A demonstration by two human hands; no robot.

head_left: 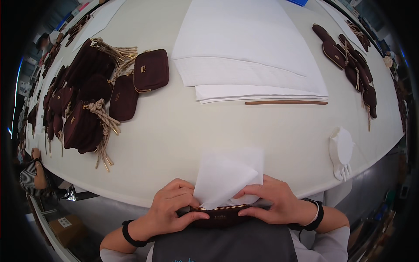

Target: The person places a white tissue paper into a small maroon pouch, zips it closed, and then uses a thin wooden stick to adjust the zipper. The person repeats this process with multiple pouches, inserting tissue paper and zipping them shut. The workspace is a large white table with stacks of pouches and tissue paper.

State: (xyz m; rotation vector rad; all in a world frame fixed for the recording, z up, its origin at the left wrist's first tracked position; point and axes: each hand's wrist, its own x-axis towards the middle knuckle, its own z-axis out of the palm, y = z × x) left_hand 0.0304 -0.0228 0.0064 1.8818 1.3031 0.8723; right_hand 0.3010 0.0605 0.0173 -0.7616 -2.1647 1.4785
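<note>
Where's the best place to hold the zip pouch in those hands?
Probably the maroon zip pouch is best pinched near both ends of its zippered edge, from left and right: it's wide, and white paper rises behind its middle. The left hand and right hand grip there.

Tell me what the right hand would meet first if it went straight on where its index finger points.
Probably the white sheet standing out of the dark zip pouch: the right hand points left and seems to touch the sheet, though depth there is hard to judge.
</note>
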